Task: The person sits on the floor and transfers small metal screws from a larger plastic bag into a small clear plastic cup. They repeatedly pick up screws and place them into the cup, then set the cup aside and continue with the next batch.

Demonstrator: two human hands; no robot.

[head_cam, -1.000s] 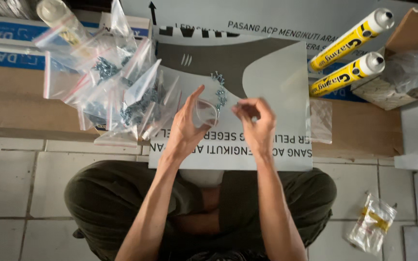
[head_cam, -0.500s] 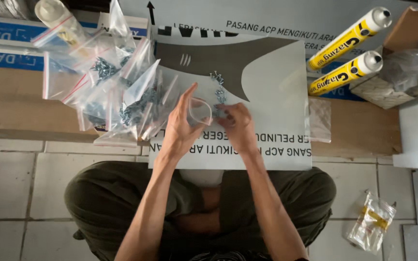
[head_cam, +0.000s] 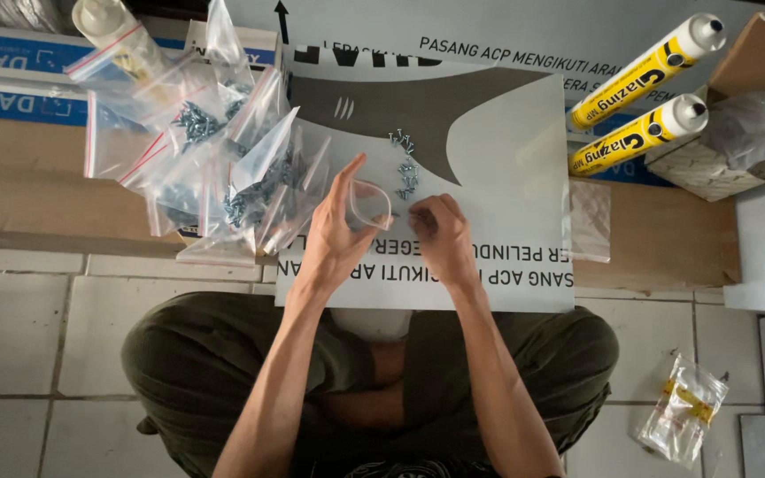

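Cardboard (head_cam: 666, 235), flat and brown, lay across pale floor tiles (head_cam: 19, 336), and on it rested a smooth white and grey printed panel (head_cam: 506, 159). Left of the panel sat a heap of crinkled clear zip bags (head_cam: 214, 168), glossy, holding dark screws. Two yellow sealant tubes (head_cam: 644, 97) lay at the right. The left hand (head_cam: 334, 235) stood on edge, fingers straight, thumb and fingers pinching open a small clear bag (head_cam: 369, 204). The right hand (head_cam: 443, 239) was curled palm-down on the panel, fingertips bunched; whether they held anything could not be told. Loose small metal screws (head_cam: 405, 164) lay scattered just beyond it.
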